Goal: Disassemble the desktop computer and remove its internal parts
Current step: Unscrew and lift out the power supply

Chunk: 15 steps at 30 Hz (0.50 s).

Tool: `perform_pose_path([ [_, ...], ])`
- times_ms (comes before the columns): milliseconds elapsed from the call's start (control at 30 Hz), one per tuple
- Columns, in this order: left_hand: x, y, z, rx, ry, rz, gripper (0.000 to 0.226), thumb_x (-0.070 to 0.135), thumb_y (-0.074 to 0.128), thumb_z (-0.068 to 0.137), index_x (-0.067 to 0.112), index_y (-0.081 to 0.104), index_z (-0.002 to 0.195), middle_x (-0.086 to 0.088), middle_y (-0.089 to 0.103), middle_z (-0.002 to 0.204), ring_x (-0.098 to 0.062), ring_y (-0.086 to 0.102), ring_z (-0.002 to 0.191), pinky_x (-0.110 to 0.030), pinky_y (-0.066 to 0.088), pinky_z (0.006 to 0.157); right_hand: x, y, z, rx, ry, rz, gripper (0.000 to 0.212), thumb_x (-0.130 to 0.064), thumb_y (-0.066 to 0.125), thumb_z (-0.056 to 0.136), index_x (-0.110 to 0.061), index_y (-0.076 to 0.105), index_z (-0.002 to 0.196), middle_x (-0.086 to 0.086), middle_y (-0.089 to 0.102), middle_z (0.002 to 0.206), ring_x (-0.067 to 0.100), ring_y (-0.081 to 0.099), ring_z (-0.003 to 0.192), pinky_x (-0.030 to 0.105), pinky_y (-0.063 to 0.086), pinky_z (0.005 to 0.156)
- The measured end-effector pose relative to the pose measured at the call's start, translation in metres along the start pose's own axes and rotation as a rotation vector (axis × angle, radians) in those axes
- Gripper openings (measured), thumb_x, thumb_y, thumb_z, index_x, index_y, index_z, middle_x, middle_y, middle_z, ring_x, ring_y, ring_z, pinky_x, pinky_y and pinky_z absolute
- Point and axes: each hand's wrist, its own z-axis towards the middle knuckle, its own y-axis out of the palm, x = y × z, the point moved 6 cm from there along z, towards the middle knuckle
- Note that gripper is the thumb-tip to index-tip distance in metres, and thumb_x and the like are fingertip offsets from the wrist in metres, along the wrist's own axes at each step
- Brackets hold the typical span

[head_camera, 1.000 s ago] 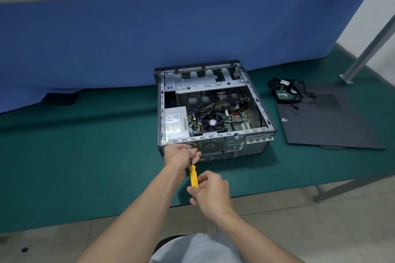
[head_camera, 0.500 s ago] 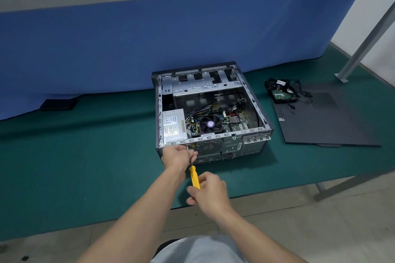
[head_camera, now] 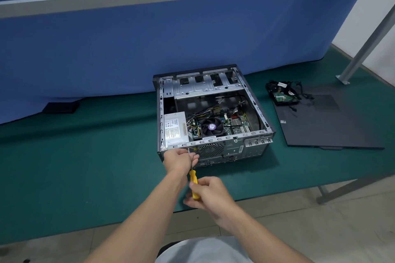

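An open desktop computer case (head_camera: 259, 111) lies on its side on the green table. Inside it I see a grey power supply (head_camera: 175, 127), a black CPU fan (head_camera: 212, 126) and the motherboard (head_camera: 237, 123). My right hand (head_camera: 210, 195) grips the yellow handle of a screwdriver (head_camera: 194, 183), whose shaft points up at the case's rear panel near the power supply. My left hand (head_camera: 180, 159) pinches the shaft near its tip, against the rear panel. The tip itself is hidden by my fingers.
The dark side panel (head_camera: 329, 126) lies flat to the right of the case, with a removed hard drive and cables (head_camera: 283, 96) on its far corner. A blue partition stands behind the green table (head_camera: 85, 166). A small black block (head_camera: 61, 107) sits far left. A metal frame leg (head_camera: 361, 49) rises at right.
Both hands stay on the screwdriver at the rear panel; the right hand's fingers have shifted slightly on the handle. The view has drifted a little.
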Motion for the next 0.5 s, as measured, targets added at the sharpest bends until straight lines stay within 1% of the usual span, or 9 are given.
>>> perform_pose_path([
  [67,0.000,0.002,-0.002,-0.072,-0.033,-0.093,0.021,-0.022,0.041,0.090,-0.008,0.052,0.102,-0.025,0.065,0.088,-0.028,0.070,0.076,-0.030,0.061,0.064,0.000,0.006,-0.002,-0.171,0.116,0.316,0.011,-0.004,0.049,0.097,0.006,0.054,0.097,0.021,0.064,0.080,0.031,0.070,0.074,0.037,0.059,0.072],
  [100,0.001,0.003,-0.003,-0.115,-0.049,-0.146,0.025,-0.024,0.037,0.090,-0.007,0.049,0.104,-0.027,0.064,0.089,-0.030,0.069,0.077,-0.030,0.061,0.064,-0.001,0.006,-0.003,-0.204,0.140,0.383,0.011,-0.001,0.047,0.097,0.008,0.053,0.099,0.023,0.063,0.081,0.032,0.070,0.073,0.034,0.059,0.065],
  [167,0.000,0.003,-0.002,-0.163,-0.069,-0.205,0.025,-0.024,0.036,0.090,-0.008,0.048,0.105,-0.029,0.063,0.090,-0.034,0.069,0.079,-0.032,0.060,0.065,-0.002,0.004,-0.002,-0.154,0.110,0.321,0.014,0.003,0.049,0.095,0.012,0.052,0.106,0.023,0.062,0.083,0.029,0.069,0.067,0.026,0.055,0.055],
  [200,-0.001,0.003,-0.002,-0.154,-0.071,-0.204,0.022,-0.024,0.040,0.090,-0.009,0.050,0.103,-0.028,0.064,0.089,-0.034,0.069,0.078,-0.031,0.061,0.064,-0.002,0.002,-0.001,-0.085,0.066,0.218,0.016,0.003,0.052,0.094,0.013,0.053,0.107,0.021,0.062,0.083,0.027,0.069,0.066,0.024,0.053,0.054],
  [267,-0.002,-0.002,-0.001,-0.057,-0.037,-0.119,0.015,-0.020,0.056,0.085,-0.010,0.056,0.096,-0.024,0.067,0.084,-0.029,0.071,0.076,-0.030,0.060,0.060,-0.003,0.000,-0.001,0.056,-0.018,-0.022,0.014,0.000,0.060,0.089,0.005,0.056,0.102,0.016,0.065,0.079,0.024,0.070,0.065,0.023,0.051,0.054],
  [333,-0.001,-0.005,0.001,0.066,0.026,0.002,0.014,-0.016,0.066,0.081,-0.004,0.063,0.086,-0.017,0.070,0.077,-0.023,0.073,0.070,-0.028,0.059,0.060,-0.005,-0.002,-0.001,0.143,-0.068,-0.186,0.012,-0.004,0.065,0.085,-0.003,0.057,0.095,0.011,0.070,0.075,0.022,0.071,0.065,0.023,0.051,0.054],
  [400,0.000,-0.005,0.001,0.127,0.057,0.037,0.016,-0.014,0.067,0.081,0.002,0.065,0.078,-0.014,0.071,0.074,-0.020,0.072,0.064,-0.027,0.059,0.058,-0.007,-0.004,-0.001,0.133,-0.064,-0.195,0.008,-0.007,0.065,0.087,-0.004,0.058,0.090,0.010,0.069,0.075,0.021,0.070,0.063,0.024,0.051,0.054],
  [433,-0.001,-0.003,0.002,0.134,0.052,0.029,0.016,-0.014,0.065,0.082,0.002,0.065,0.078,-0.015,0.071,0.076,-0.020,0.072,0.064,-0.027,0.059,0.058,-0.007,-0.004,-0.001,0.084,-0.034,-0.140,0.005,-0.008,0.061,0.089,-0.004,0.058,0.089,0.011,0.067,0.075,0.022,0.069,0.064,0.024,0.052,0.056],
  [500,-0.002,-0.001,0.002,0.113,0.022,-0.011,0.016,-0.014,0.059,0.086,0.000,0.062,0.081,-0.018,0.070,0.080,-0.022,0.073,0.068,-0.028,0.060,0.061,-0.005,-0.003,-0.003,-0.071,0.067,0.039,0.012,-0.009,0.052,0.096,-0.002,0.059,0.087,0.014,0.065,0.076,0.024,0.065,0.068,0.028,0.054,0.060],
])
